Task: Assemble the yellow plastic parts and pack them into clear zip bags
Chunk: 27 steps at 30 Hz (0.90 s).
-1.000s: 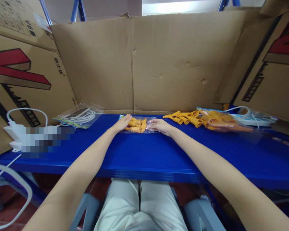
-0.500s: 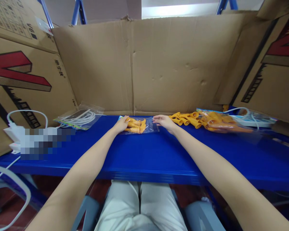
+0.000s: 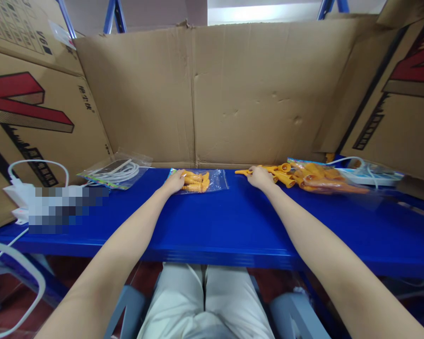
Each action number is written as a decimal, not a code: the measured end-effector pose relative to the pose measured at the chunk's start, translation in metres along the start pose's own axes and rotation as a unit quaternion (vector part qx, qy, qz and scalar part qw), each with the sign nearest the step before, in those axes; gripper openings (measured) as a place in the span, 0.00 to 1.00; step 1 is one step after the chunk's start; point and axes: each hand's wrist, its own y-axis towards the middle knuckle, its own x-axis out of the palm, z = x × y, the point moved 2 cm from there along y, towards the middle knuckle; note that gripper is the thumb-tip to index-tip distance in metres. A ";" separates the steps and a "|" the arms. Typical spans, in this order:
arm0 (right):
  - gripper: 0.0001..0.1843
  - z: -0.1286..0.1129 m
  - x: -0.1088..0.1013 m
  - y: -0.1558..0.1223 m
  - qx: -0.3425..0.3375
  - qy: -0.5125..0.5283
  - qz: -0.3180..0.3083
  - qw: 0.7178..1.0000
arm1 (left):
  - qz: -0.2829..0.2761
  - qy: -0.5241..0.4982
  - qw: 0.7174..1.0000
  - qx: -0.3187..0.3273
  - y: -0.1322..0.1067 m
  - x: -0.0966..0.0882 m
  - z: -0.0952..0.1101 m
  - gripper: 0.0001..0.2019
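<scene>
Right of a bagged white cable near the back left corner of the table, clamping the left hand on a clear bag of yellow horn-shaped pieces close to the back edge; farther right, laying the right hand over loose yellow pieces, impossible to tell if gripping, just before a second filled bag.

Had left-hand grip on left end of clear bag with orange pieces inside, flat on blue desk. Had right-hand grip down on loose orange pile. Saw fuller bag touching pile's right side, bagged white cable farther left, cardboard panel behind.
</scene>
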 end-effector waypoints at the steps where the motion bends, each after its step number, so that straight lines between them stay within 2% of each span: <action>1: 0.14 -0.003 0.002 0.000 -0.016 0.034 -0.021 0.999 | -0.002 0.016 1.000 -0.008 0.000 0.000 0.001 0.24; 4: 0.14 -0.012 0.006 -0.001 -0.061 0.128 -0.083 0.986 | -0.011 0.043 0.999 -0.016 -0.002 -0.002 0.003 0.24; 8: 0.17 -0.017 0.008 -0.002 -0.043 0.199 -0.087 0.975 | -0.016 0.031 0.999 -0.016 -0.003 -0.003 0.003 0.24; 12: 0.20 -0.016 0.011 -0.002 -0.044 0.211 -0.113 0.970 | -0.011 0.011 1.000 -0.024 -0.001 0.000 0.000 0.24; 15: 0.22 -0.015 0.012 -0.003 -0.091 0.175 -0.126 0.972 | -0.012 -0.003 1.000 -0.024 -0.001 0.000 0.001 0.24; 19: 0.24 -0.020 0.011 -0.011 -0.148 0.071 -0.118 0.979 | -0.019 -0.011 0.999 -0.036 -0.004 -0.001 0.004 0.23; 23: 0.20 -0.031 0.009 -0.019 -0.183 -0.003 -0.108 0.977 | -0.027 -0.012 0.999 -0.038 -0.006 -0.003 0.007 0.24; 27: 0.17 -0.037 0.011 -0.021 -0.194 -0.030 -0.126 0.972 | -0.033 -0.005 0.999 -0.035 -0.005 -0.003 0.005 0.24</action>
